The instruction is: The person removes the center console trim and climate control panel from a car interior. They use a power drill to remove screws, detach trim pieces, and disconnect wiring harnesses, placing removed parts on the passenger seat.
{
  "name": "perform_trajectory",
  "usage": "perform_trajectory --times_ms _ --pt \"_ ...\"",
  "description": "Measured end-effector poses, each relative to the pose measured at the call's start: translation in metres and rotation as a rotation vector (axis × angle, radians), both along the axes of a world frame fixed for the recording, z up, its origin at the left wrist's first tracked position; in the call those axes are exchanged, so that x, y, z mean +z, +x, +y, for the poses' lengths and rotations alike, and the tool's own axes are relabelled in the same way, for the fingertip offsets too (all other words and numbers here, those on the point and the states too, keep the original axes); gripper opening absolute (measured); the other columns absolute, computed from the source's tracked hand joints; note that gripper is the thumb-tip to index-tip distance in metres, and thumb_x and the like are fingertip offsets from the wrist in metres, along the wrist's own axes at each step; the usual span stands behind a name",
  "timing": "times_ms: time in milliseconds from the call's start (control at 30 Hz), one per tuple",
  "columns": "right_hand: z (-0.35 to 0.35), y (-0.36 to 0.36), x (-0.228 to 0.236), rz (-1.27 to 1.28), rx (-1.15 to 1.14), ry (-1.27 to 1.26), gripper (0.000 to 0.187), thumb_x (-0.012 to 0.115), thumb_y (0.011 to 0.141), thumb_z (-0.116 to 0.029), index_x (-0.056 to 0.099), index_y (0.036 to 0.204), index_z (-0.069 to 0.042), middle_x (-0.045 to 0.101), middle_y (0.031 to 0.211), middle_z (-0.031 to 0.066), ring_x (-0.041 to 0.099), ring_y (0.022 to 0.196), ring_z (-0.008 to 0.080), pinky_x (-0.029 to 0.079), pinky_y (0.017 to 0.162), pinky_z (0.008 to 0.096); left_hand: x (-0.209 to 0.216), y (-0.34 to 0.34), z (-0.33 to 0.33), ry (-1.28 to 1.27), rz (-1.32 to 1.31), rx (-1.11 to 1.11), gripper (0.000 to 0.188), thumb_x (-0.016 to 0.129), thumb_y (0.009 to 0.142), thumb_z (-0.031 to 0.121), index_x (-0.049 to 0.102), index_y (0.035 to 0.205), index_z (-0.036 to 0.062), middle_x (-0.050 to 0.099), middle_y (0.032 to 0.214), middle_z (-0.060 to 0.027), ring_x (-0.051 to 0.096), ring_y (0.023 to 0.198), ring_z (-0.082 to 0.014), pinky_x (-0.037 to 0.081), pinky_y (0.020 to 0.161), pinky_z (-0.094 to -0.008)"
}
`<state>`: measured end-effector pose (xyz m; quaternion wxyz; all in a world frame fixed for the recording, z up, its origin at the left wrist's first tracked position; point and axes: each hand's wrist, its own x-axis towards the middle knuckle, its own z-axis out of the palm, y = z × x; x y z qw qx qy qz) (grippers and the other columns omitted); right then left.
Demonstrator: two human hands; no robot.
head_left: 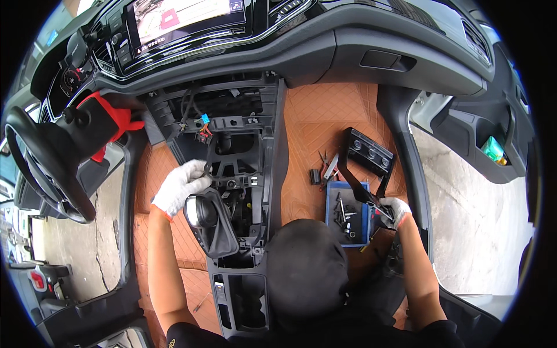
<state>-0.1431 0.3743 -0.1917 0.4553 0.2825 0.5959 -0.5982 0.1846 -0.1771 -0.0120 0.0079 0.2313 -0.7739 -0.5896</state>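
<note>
My left hand [181, 188], in a white glove, is at the opened centre console [235, 156]. Its fingers close around a dark wiring harness [209, 155], which carries blue and red connectors [204, 119]. Just below that hand is the gear lever [200, 211], with a silver-and-black knob and a loose black boot. On the passenger side, my right hand [397, 212], also gloved, grips the lower end of a black trim panel [355, 180]. Round dials [371, 153] sit at the panel's upper end. The right fingertips are partly hidden.
Under the trim panel, a blue tray [328, 217] holds sockets and metal tools. Pliers [329, 165] lie beyond it on the brown quilted floor mat [304, 139]. The steering wheel [43, 168] is at left, the dashboard [290, 61] ahead. A black cap [306, 267] covers the lower middle.
</note>
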Motion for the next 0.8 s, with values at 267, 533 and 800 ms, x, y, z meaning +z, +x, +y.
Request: perform_trajectory --times_ms 267,533,800 --pt "0.015 0.108 0.085 0.071 -0.217 -0.053 0.014 0.070 0.095 -0.017 0.073 0.100 -0.003 0.075 0.084 0.0092 0.070 0.065 0.0214 0.058 0.059 0.0356 0.005 0.010 0.023 -0.090 0.142 0.204 0.035 0.071 0.103 0.020 0.067 0.130 -0.0015 0.072 0.110 -0.0074 0.068 0.091 -0.0141 0.056 0.085 -0.0288" --pt "0.049 0.211 0.150 0.233 -0.222 -0.243 0.030 0.073 0.093 -0.005 0.066 0.121 0.002 0.072 0.090 0.0093 0.070 0.075 0.0169 0.062 0.068 0.0314 0.022 0.035 0.035 -0.275 0.180 0.389 0.025 0.067 0.106 0.020 0.070 0.119 -0.0009 0.069 0.101 -0.0033 0.062 0.091 -0.0122 0.052 0.085 -0.0272" --pt "0.027 0.262 0.174 0.603 -0.117 -0.176 0.039 0.067 0.091 -0.007 0.058 0.128 0.003 0.071 0.091 0.0082 0.068 0.078 0.0154 0.057 0.071 0.0301 0.084 0.032 0.084 -0.794 0.332 0.518 0.017 0.068 0.105 0.017 0.068 0.104 -0.0007 0.062 0.086 0.0009 0.054 0.080 -0.0071 0.048 0.075 -0.0252"
